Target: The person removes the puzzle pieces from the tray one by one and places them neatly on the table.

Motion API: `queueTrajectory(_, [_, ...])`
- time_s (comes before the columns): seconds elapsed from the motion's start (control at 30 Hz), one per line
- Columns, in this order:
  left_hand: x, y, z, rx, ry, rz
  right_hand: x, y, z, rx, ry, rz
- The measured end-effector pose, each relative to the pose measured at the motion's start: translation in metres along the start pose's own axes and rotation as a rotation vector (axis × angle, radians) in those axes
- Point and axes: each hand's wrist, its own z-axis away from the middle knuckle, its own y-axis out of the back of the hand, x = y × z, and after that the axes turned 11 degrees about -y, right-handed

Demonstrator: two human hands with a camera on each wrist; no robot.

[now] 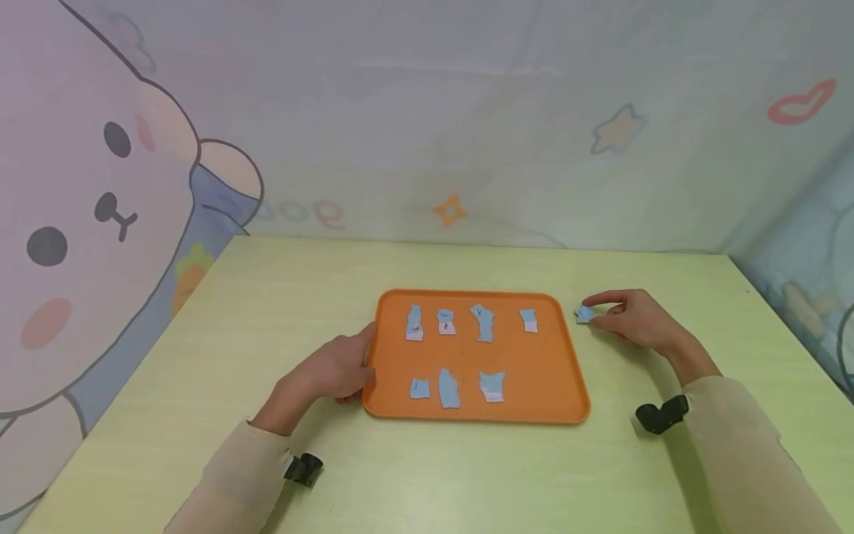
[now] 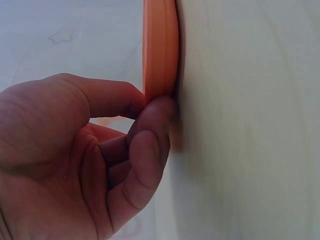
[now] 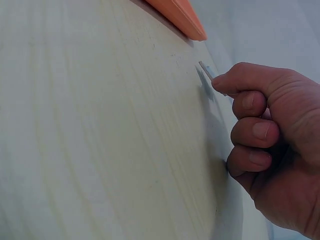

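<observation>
My left hand [image 1: 342,367] grips the left rim of an orange tray [image 1: 460,357], thumb and fingers pinching its edge in the left wrist view. Just past the tray's right side, my right hand [image 1: 634,320] pinches a small light-blue puzzle piece [image 1: 583,314] between thumb and index finger. From the right wrist, that piece shows as a thin edge close over the table, its other fingers curled below. Several flat pieces lie spread on the tray in two rows, among them a curved blue piece [image 1: 449,389] and a blue-and-pink piece [image 1: 492,387].
The tray lies on a pale wooden table [image 1: 440,475]. Behind it hangs a printed cloth [image 1: 414,119] with a cartoon bear at the left. Black wrist cameras are strapped at both sleeves, and a dark cable [image 1: 843,348] hangs at the far right.
</observation>
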Motion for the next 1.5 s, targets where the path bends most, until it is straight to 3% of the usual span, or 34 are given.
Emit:
queueTrajectory(0.93, [-0.001,0.0,-0.001,-0.004,0.0,-0.018,-0.006,-0.001,-0.007,0.001,0.001,0.116])
queueTrajectory(1.5, [-0.002,0.001,-0.002,-0.021,-0.003,-0.026,-0.026,0.007,0.015,0.082,0.057,0.097])
